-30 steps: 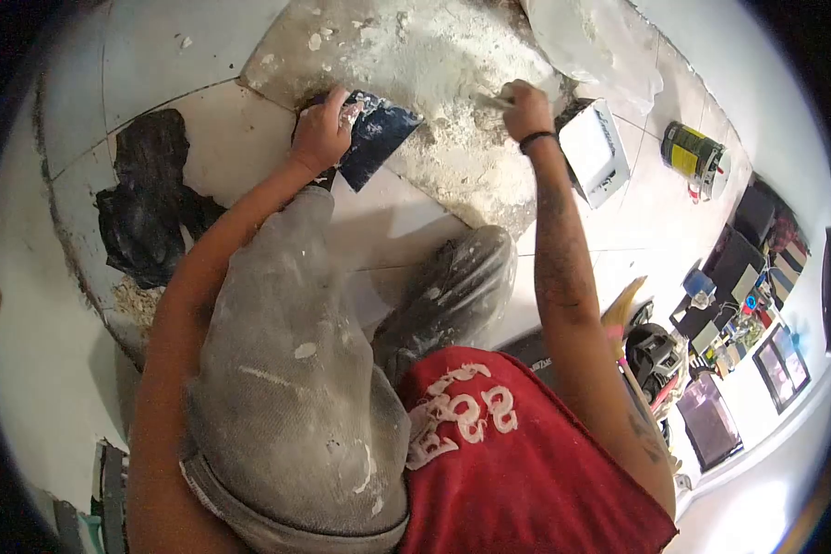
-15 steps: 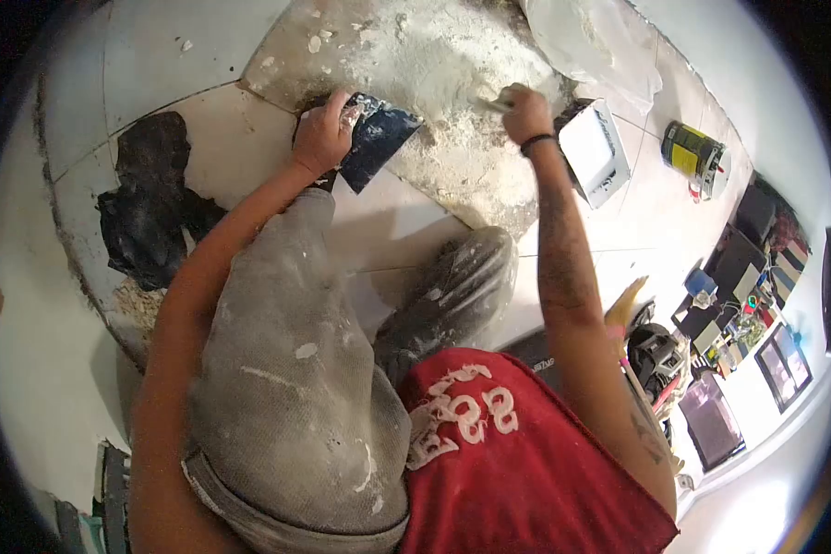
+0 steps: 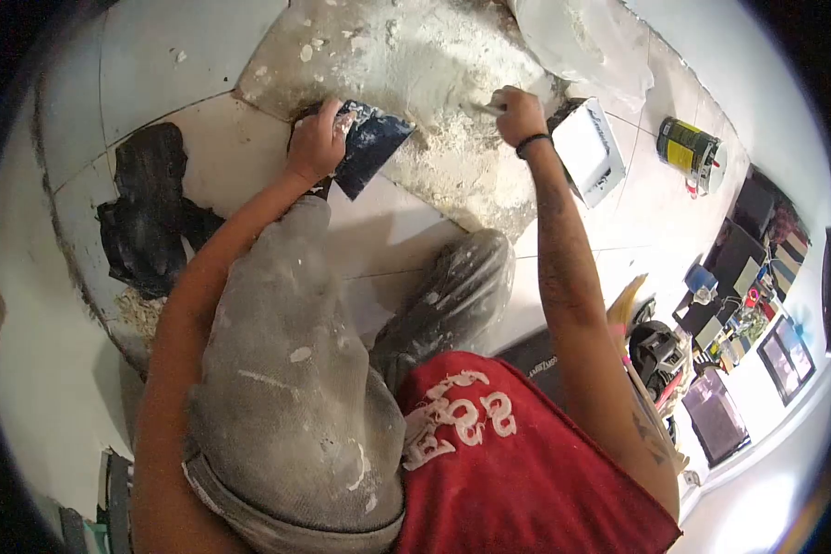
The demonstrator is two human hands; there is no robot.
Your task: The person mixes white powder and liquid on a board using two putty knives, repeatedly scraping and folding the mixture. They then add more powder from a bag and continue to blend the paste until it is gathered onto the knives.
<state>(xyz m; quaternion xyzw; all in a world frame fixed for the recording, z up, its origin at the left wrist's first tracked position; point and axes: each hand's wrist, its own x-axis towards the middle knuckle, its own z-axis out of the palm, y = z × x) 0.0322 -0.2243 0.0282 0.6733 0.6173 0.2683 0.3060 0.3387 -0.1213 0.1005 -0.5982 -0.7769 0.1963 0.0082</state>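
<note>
Closed round the edge of a dark blue plate (image 3: 375,148) smeared with white material, my left hand (image 3: 319,146) is near the upper middle of the head view. My right hand (image 3: 521,116), with a dark band at the wrist, is closed on a small tool (image 3: 483,108) whose blurred end lies over the dusty surface. That surface (image 3: 434,65) is covered with whitish powder and crumbs. A white box-like container (image 3: 591,152) stands just right of my right hand.
A crumpled black bag (image 3: 148,208) lies on the left floor tiles. Translucent plastic (image 3: 586,46) is at the top right. Beyond the container lies a black-and-yellow can (image 3: 685,148). A dark box (image 3: 531,355) and mixed belongings (image 3: 739,314) are at the lower right.
The camera view has shifted slightly. My right hand and its tool have moved a little left in the view; both hands keep their hold.
</note>
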